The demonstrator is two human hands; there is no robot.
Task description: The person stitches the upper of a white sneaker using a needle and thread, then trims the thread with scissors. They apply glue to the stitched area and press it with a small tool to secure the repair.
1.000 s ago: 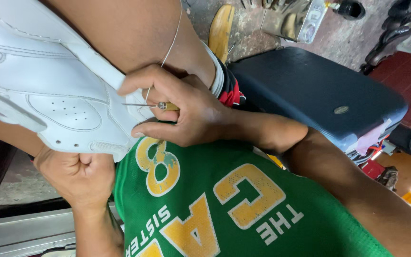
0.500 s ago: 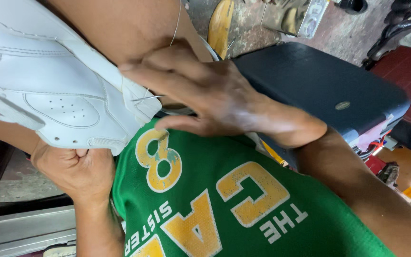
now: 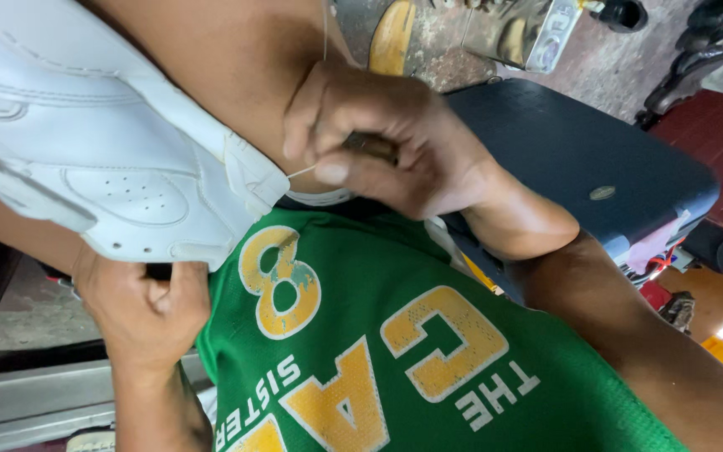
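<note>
Two hands on one white sneaker (image 3: 102, 159) here, and it's a tight squeeze. Closest to me is my green jersey (image 3: 428, 360) with the yellow lettering, filling the whole bottom of the view. Just above that on the left, my left hand (image 3: 140, 314) sits under the toe end of the shoe, fingers curled in and thumb up against the edge of the sole, bracing it from below. Can't really see what the fingertips are doing since they're tucked in toward the palm.

The sneaker itself lies tilted across my bare leg (image 3: 228, 67), sole edge facing my chest, the perforated toe panel pointing down toward my left hand. It's touching the leg along its upper side.

My right hand (image 3: 378, 142) is just beside the sneaker, right where the sole meets the upper. Fingers pressed together, thumb and forefinger pinching a thin pale thread (image 3: 301, 172) that runs the short gap from the shoe's edge to my thumb, pulled taut. There's something dark tucked in the grip too, but it's mostly hidden by my fingers so I can't tell what it is.

Behind the right wrist is a dark blue padded seat (image 3: 579, 159) with a small round badge on it. Farther back still, a rough concrete floor (image 3: 604, 59) with a yellowish shoe sole (image 3: 391, 38) lying on it and a shiny metal tin (image 3: 520, 29) next to that.
</note>
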